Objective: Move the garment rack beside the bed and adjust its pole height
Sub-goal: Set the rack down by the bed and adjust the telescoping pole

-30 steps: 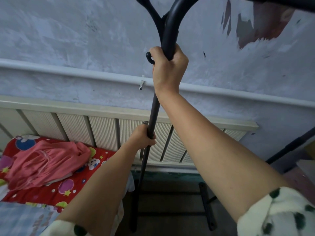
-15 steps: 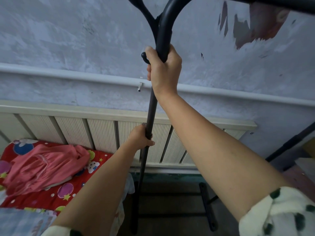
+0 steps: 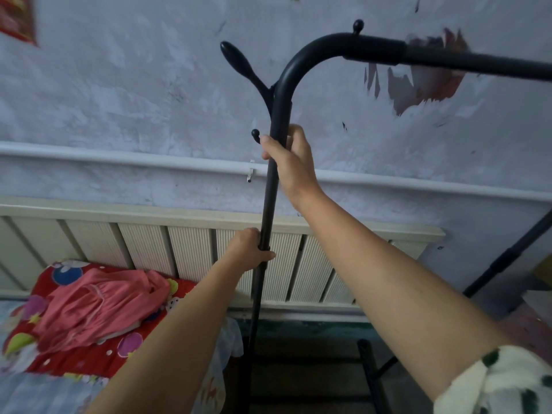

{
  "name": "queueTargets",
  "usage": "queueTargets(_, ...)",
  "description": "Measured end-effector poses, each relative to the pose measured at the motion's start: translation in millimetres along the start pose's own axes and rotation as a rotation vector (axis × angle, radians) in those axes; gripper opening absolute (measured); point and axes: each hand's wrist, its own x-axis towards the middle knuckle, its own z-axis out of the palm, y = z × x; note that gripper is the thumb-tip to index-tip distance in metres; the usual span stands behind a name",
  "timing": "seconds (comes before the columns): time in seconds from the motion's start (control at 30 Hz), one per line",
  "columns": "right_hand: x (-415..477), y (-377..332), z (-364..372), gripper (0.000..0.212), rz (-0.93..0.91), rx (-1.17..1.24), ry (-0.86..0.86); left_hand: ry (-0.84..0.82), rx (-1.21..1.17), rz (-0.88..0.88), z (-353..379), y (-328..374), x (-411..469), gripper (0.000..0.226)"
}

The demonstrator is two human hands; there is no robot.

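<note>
Right in the middle, close to the wall, stood the black rack [image 3: 370,50], and its pole [image 3: 270,186] went almost straight up. At the top the pole bent over to the right and turned into a long bar [image 3: 478,62] that ran off the side. A fat hook [image 3: 239,62] stuck up and to the left near the bend, a small knob [image 3: 255,133] poked out lower down, and another tiny knob [image 3: 358,25] sat on top of the bend. The right hand [image 3: 294,162] was closed around the upper pole, just under the bend, with its fingers wrapped behind and the thumb in front. The left hand [image 3: 249,249] was closed around the pole lower down, where a thin part went into a thicker part. Both arms reached forward, and a white sleeve [image 3: 501,383] with dark green spots showed on the right one. Down on the floor was the foot of the rack [image 3: 369,375], dark and hard to see. Left of the pole, just beside it, lay the bed [image 3: 74,366] with a red sheet full of bright shapes. A pink dress [image 3: 98,306] lay crumpled on it. Behind everything ran a cream radiator [image 3: 191,249], a white pipe [image 3: 119,158] above it, and a wall [image 3: 119,85] with peeling paint. A second black pole [image 3: 513,252] leaned at the far right.
</note>
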Motion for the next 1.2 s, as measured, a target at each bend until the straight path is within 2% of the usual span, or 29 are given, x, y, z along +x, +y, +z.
queueTargets(0.17, -6, -5, -6, 0.034, 0.055, -0.067, -0.036, 0.037, 0.030, -0.009, -9, 8, -19, 0.053)
queueTargets(0.27, -12, -9, -15, 0.049, 0.080, -0.117, -0.025, 0.016, 0.085, 0.024, -14, 17, -30, 0.031)
queueTargets(0.33, -18, -11, -25, 0.055, 0.096, -0.182, -0.014, 0.005, 0.079, 0.052, -14, 28, -38, 0.029)
queueTargets(0.57, -44, -20, -102, 0.043, 0.108, -0.354, 0.045, -0.027, -0.008, 0.247, 10, 98, -51, 0.022)
queueTargets(0.83, -79, -14, -248, 0.021, 0.161, -0.491, 0.258, -0.184, 0.004, 0.387, 104, 193, -47, 0.030)
queueTargets(1.0, -96, 2, -341, 0.022, 0.228, -0.517, 0.409, -0.310, -0.011, 0.451, 172, 254, -38, 0.034)
queueTargets(1.2, -92, 36, -449, 0.031, 0.257, -0.608, 0.589, -0.404, 0.027, 0.420, 264, 326, -6, 0.049)
